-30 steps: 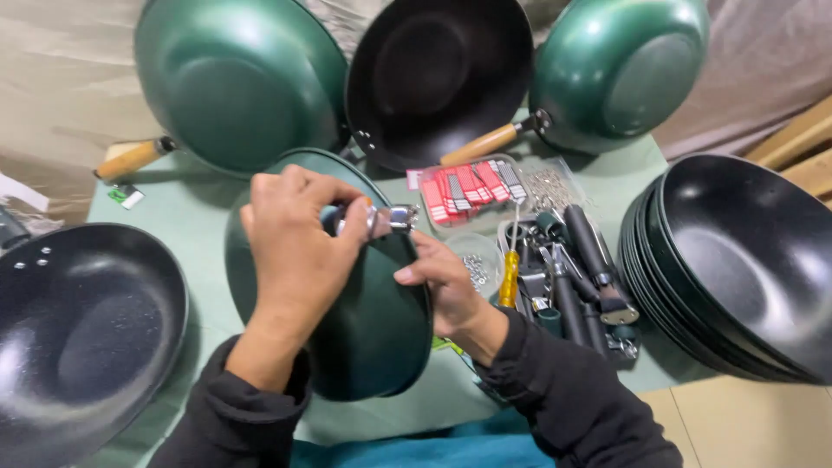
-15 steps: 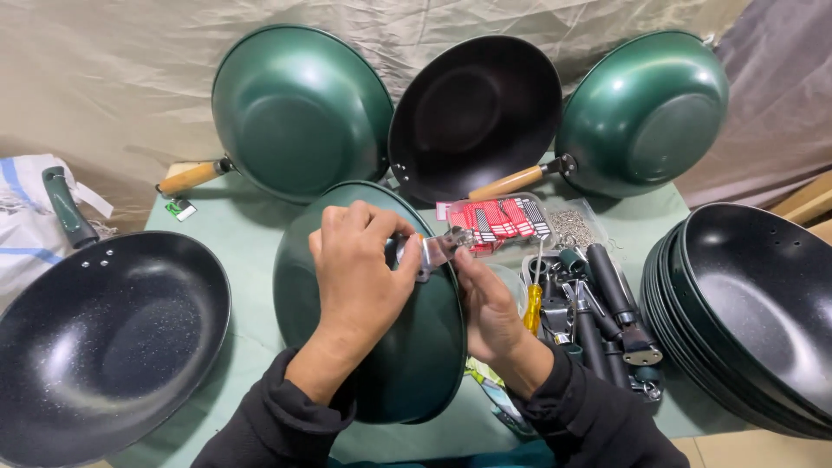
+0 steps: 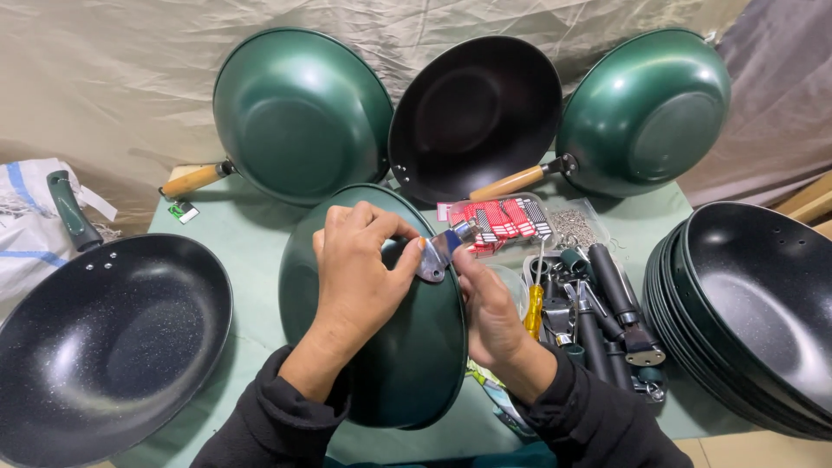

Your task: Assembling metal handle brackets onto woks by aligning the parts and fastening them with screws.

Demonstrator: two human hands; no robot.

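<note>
A dark green wok (image 3: 407, 347) stands on edge on the table in front of me, its outer side toward me. My left hand (image 3: 360, 277) lies over its upper side, thumb and fingers pinching a small silver metal handle bracket (image 3: 438, 253) against the rim. My right hand (image 3: 490, 312) reaches from behind the rim and holds the same bracket from the right. Both sleeves are black.
Three woks lean on the cloth backdrop: green (image 3: 299, 113), black-lined (image 3: 472, 113), green (image 3: 646, 108). A black speckled pan (image 3: 104, 342) lies left; stacked black pans (image 3: 754, 303) right. Beside my right hand: a yellow-handled screwdriver (image 3: 533, 308), black handles (image 3: 611, 290), red packets (image 3: 498, 218), screws.
The view has shifted, so the scene sits lower and nearer the middle. My hands have stayed on the bracket at the wok's rim, with the fingers slightly regripped.
</note>
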